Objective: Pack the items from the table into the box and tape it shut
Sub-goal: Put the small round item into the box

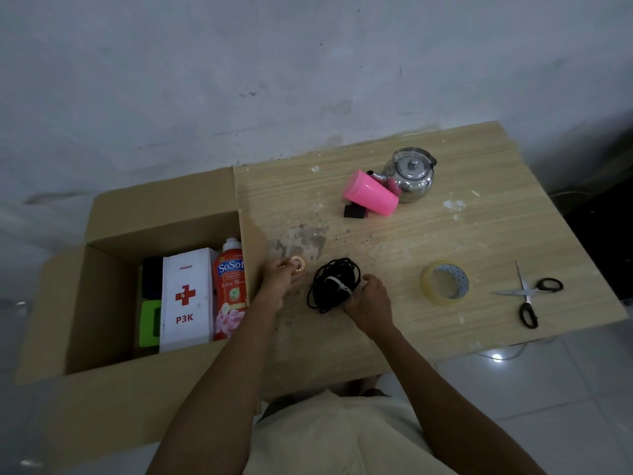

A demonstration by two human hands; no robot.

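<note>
An open cardboard box (pixel 102 275) stands left of the wooden table (pixel 428 234). Inside it are a white P3K first-aid case (pixel 186 299), a red SoSoft bottle (pixel 230 289), a dark item (pixel 152 275) and a green item (pixel 150 323). My left hand (pixel 282 279) grips a small orange ring-shaped roll (pixel 298 264) just right of the box wall. My right hand (pixel 368 301) is closed on the edge of a coiled black cable (pixel 334 284) lying on the table. A clear tape roll (pixel 444 282) and black-handled scissors (pixel 529 293) lie to the right.
At the back of the table a pink cup (pixel 371 195) lies on its side against a steel kettle (pixel 411 173), with a small black block (pixel 354 211) beside it. The box flaps are spread open. A grey wall rises behind, and tiled floor lies below right.
</note>
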